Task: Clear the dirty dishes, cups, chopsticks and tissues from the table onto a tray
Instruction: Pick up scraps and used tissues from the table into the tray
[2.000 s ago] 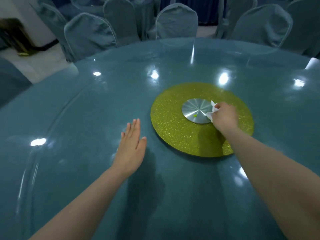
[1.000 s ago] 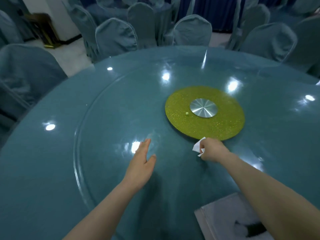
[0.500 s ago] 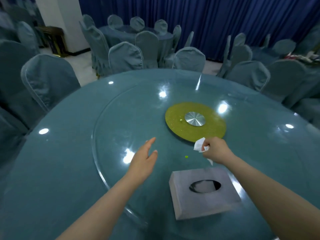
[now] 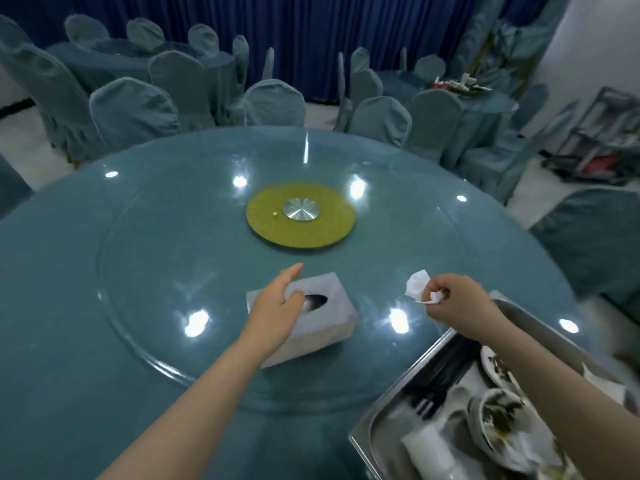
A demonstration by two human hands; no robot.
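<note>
Right hand [image 4: 457, 306] pinches a crumpled white tissue [image 4: 419, 287], held above the table [image 4: 69, 306] just beyond the far rim of the metal tray [image 4: 391, 407]. Left hand [image 4: 277, 306]: fingers straight and relaxed, over the grey tissue box [image 4: 332, 313]; contact cannot be told. Tray holds dirty bowls [image 4: 498, 420] and dark chopsticks [image 4: 436, 386]. Farther out: yellow-green disc [image 4: 263, 220] with metal hub [image 4: 301, 209], small green crumb [image 4: 275, 213] beside the hub.

A grey tissue box [image 4: 322, 317] sits on the glass turntable, near side of the glittery green disc [image 4: 300, 216] at its centre. Covered chairs [image 4: 273, 102] ring the far side beyond that disc, blue curtain [image 4: 311, 36] behind them.
</note>
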